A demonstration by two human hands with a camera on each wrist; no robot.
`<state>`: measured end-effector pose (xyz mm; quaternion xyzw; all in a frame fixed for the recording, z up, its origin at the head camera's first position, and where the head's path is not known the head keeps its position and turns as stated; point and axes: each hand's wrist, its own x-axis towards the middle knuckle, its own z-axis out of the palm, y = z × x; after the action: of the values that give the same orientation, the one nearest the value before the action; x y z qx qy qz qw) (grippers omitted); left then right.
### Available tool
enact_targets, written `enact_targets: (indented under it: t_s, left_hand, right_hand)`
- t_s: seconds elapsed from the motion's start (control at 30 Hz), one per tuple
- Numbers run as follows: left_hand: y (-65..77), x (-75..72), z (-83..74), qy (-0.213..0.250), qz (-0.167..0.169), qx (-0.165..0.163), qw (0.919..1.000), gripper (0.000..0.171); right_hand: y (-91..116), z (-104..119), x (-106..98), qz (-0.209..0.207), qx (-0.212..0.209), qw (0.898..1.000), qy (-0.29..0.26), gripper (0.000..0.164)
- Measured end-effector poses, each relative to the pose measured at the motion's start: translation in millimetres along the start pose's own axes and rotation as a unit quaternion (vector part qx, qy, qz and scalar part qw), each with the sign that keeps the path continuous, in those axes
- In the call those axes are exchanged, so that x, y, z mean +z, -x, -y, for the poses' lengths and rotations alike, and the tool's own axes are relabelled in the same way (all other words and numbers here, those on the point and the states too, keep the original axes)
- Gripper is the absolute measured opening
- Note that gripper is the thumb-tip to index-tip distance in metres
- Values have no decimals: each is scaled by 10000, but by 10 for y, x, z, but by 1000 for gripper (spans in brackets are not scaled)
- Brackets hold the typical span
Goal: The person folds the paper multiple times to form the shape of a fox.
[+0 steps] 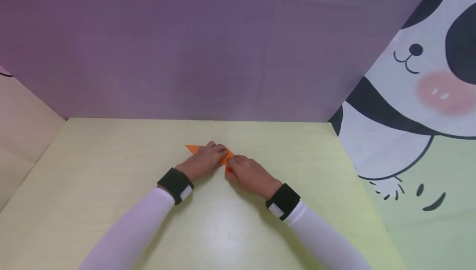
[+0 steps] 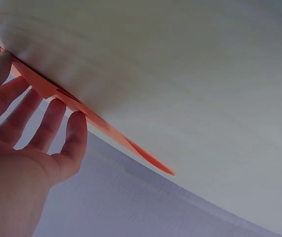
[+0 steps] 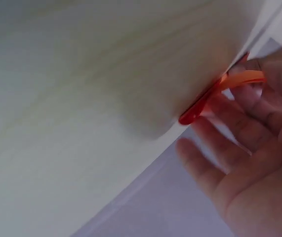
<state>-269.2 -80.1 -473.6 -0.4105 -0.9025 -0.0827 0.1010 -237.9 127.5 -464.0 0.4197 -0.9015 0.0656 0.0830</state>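
A folded piece of orange paper (image 1: 192, 149) lies on the table between both hands, its pointed end sticking out to the left. My left hand (image 1: 202, 160) rests over its middle, holding it with bent fingers; in the left wrist view the fingertips touch the edge of the long, narrow paper (image 2: 108, 129). On the paper's right end, my right hand (image 1: 253, 175) pinches a part. From the right wrist, a raised, curved flap (image 3: 244, 78) shows between thumb and fingers, above a red-looking lower layer (image 3: 195, 111). Much of the paper is hidden under the hands.
The pale wooden table (image 1: 111, 150) stretches around the hands. A purple cloth (image 1: 193, 55) hangs behind its far edge. On the right a wall covering bears a cartoon panda (image 1: 394, 150). Both wrists wear black bands, the left band (image 1: 174, 184) over a white sleeve.
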Motion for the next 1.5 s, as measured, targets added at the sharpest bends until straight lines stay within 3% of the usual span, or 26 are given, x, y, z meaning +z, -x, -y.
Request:
enact_targets:
  t_s: [0.07,0.17,0.33,0.4,0.5,0.63,0.9,1.2,1.5]
  left_hand:
    - [-3,-3,-9,-34,-63,43,10000,25]
    - [-15,-4,-14,-64,-113,72,9999,24]
    - [-34,0,-17,-65,43,-32,10000,27]
    - [-37,4,-20,-55,163,-100,9998,29]
    - [-43,15,-24,-42,244,-139,9996,30]
    - [-48,26,-26,-62,185,-104,9998,30]
    - [-35,-7,-46,-81,164,-99,9998,31]
    - [2,-9,-43,-217,361,-224,9989,37]
    - [-5,-46,-48,161,484,-419,9978,34]
  right_hand:
    - [9,-38,-41,173,110,9983,-539,16]
    - [1,-117,-73,190,177,9967,-774,16]
    - [-73,-263,-67,-141,230,9991,336,26]
    - [-102,-311,-54,-91,201,9967,779,30]
    - [-129,-355,-37,110,79,9946,1030,32]
    - [-144,-372,-15,282,-55,9944,1021,30]
    - [-183,-375,43,447,123,9970,617,26]
    - [-242,-288,-29,602,115,9929,1023,25]
    - [-350,-201,-92,859,381,9900,1050,15]
